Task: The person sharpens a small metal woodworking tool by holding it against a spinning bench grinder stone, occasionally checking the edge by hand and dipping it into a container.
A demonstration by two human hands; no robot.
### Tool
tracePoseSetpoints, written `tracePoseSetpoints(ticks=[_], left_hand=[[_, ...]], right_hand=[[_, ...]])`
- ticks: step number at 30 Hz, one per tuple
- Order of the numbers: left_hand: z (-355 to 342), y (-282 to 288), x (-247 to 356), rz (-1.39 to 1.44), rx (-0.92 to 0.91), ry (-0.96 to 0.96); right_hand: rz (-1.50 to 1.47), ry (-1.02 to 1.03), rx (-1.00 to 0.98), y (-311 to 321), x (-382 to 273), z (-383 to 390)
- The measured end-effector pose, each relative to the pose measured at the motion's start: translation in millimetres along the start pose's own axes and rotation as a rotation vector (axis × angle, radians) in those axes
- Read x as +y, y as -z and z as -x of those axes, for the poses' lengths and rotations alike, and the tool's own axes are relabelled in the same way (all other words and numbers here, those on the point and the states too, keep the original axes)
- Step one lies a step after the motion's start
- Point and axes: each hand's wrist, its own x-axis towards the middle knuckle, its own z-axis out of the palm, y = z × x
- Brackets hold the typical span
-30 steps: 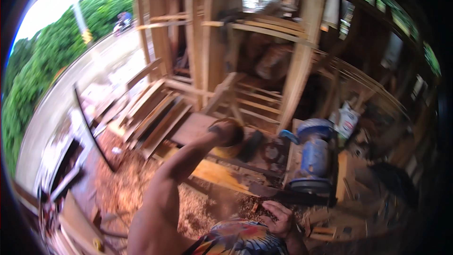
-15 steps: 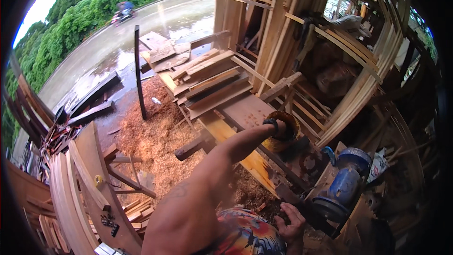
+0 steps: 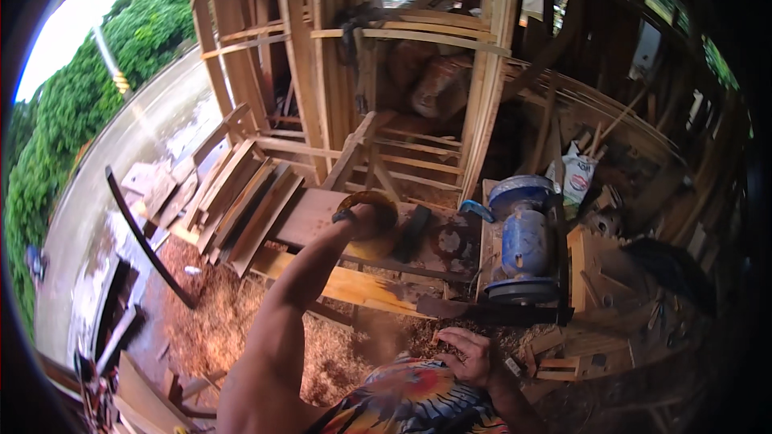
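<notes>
My left arm stretches forward to a yellow bucket on the workbench. Past a dark wristband, my left hand dips inside the rim; its fingers are hidden there, so I cannot see what they touch. My right hand hovers in front of my colourful patterned shirt, palm turned inward, with its fingers stretched out and no object visible in it. A yellow-stained board runs along the bench's near side. Beside the bucket lies a dark block.
Right of the bucket sits a blue motor with round ends. Stacked planks cover the bench's left part. Shavings heap on the ground below. Upright timber stands behind, and a white sack leans at the right.
My view has swung to the right, so the bench and motor sit further left. The left hand stays in the bucket. My right hand's fingers have come closer together.
</notes>
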Motion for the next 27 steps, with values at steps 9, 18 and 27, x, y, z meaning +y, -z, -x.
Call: tracePoseSetpoints(ticks=[9,18,27], left_hand=[[60,99,86,-0.177,-0.118,-0.067],[31,77,74,-0.191,-0.164,-0.038],[9,1,-25,-0.185,-0.103,0.133]], right_hand=[[-0.021,0.054,-0.005,-8,5,-3],[0.036,0.015,-0.003,-6,9,-1],[0.014,0.049,0.013,-4,9,-2]])
